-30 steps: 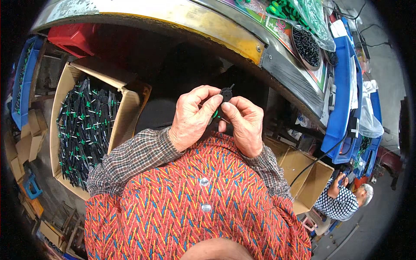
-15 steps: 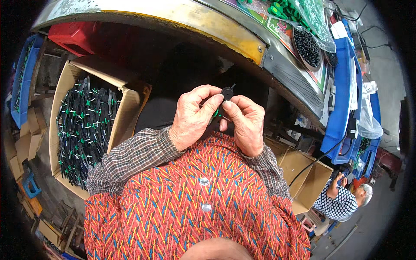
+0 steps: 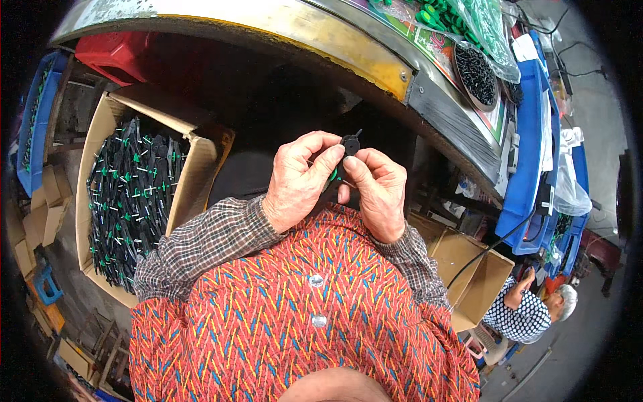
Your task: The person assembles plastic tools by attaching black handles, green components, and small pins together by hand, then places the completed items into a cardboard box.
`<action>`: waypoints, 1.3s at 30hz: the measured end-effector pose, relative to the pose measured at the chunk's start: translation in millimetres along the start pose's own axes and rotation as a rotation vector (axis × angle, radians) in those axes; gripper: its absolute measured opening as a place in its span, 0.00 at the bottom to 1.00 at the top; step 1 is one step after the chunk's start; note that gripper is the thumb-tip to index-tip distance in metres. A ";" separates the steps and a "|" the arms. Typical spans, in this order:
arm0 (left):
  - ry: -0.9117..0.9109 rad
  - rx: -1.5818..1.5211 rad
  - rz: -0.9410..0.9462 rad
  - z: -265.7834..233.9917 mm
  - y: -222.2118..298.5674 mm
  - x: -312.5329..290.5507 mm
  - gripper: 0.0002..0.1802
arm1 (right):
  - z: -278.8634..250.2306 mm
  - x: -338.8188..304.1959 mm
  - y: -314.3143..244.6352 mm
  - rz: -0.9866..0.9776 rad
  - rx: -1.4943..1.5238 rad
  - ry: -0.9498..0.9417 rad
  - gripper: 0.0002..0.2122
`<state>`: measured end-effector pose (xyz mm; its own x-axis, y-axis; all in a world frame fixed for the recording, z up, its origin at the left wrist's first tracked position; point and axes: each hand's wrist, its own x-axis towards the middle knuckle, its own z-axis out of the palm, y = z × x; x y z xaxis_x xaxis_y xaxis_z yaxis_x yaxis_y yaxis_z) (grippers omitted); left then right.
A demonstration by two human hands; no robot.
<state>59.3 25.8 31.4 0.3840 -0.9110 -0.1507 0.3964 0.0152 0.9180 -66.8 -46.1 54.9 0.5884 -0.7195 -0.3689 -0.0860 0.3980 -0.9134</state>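
One small black round plastic part with a green bit [image 3: 348, 146] pinched between left hand [image 3: 301, 181] and right hand [image 3: 376, 191], apparently mid-assembly. Many like pieces already heaped in open brown cardboard box [image 3: 194, 194] at left; more likely to follow.

There is a single view, from a wide fisheye camera worn on the person's head, looking steeply down the chest at the left hand [image 3: 299, 179] and right hand [image 3: 377, 192], which sit close beneath it near the picture's middle; forearms enter from below. Straight edges bow toward the dark rim; the workbench [image 3: 281, 27] arcs across the top, a cardboard box [image 3: 191, 184] lies left, farther off.
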 end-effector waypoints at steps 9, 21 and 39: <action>-0.028 -0.069 -0.053 0.2 2.1 0.8 0.09 | -0.3 0.8 0.6 -0.007 0.011 0.015 0.07; -0.029 0.000 -0.072 -6.6 -0.7 3.6 0.09 | -5.1 5.6 -4.7 0.038 -0.010 -0.041 0.07; -0.185 0.072 0.003 -4.0 8.0 3.2 0.08 | -26.3 28.1 -15.4 -0.107 0.129 -0.227 0.07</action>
<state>67.0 24.6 36.9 0.2226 -0.9713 -0.0836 0.3319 -0.0051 0.9433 -70.0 -87.4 54.1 0.7551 -0.6209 -0.2105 0.0805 0.4064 -0.9101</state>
